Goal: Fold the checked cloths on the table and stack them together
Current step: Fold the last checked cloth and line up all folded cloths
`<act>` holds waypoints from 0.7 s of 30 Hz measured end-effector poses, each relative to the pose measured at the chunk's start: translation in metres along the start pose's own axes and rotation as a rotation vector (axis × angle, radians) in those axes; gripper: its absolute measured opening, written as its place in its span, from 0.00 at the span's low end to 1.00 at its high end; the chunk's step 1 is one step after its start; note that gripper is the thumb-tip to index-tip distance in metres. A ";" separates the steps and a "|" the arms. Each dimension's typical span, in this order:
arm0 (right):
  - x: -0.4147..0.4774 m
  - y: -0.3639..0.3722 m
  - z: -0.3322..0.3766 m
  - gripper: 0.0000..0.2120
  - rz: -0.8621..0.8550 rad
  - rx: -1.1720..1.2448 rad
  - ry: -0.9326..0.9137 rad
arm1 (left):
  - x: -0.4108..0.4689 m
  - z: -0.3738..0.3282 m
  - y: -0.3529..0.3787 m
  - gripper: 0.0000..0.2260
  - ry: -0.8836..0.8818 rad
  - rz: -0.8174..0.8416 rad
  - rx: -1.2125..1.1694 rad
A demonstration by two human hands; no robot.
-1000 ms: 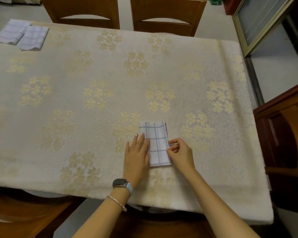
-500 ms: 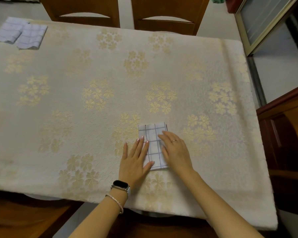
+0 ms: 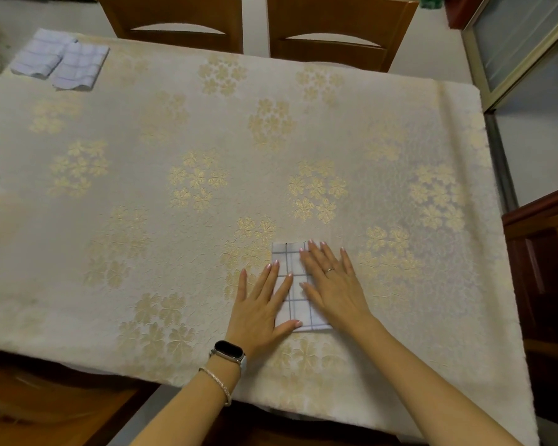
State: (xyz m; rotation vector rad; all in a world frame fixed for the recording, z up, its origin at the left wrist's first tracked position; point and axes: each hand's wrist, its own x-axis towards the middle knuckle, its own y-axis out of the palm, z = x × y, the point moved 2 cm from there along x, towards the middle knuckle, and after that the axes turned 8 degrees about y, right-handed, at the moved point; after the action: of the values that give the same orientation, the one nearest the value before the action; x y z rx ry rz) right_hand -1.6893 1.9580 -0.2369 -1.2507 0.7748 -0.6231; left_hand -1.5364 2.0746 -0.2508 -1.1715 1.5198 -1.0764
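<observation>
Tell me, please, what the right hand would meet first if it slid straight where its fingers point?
The way looks free: past the right hand lies only bare tablecloth up to the far edge, probably near the left chair. The folded cloths sit well left of that line.

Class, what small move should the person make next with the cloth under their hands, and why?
Probably pinch the folded cloth and lift it toward the two folded cloths at the far left corner of the table. The left hand and right hand lie flat on it, it looks neatly folded, and it lies apart from those two.
</observation>
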 end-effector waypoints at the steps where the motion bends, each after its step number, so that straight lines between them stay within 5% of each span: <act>1: 0.003 -0.003 0.004 0.30 0.000 0.001 -0.065 | 0.001 0.000 -0.001 0.39 0.005 0.001 -0.004; 6: 0.023 -0.002 0.023 0.29 0.078 0.073 -0.224 | 0.001 0.000 -0.004 0.39 0.031 -0.016 -0.016; 21: -0.008 0.003 0.012 0.33 0.001 0.066 -0.072 | 0.000 0.000 -0.010 0.42 -0.015 0.034 -0.050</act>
State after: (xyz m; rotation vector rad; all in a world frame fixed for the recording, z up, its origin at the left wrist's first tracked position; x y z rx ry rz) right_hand -1.6849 1.9719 -0.2366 -1.2056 0.6898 -0.5959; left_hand -1.5350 2.0726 -0.2409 -1.1811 1.5580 -1.0096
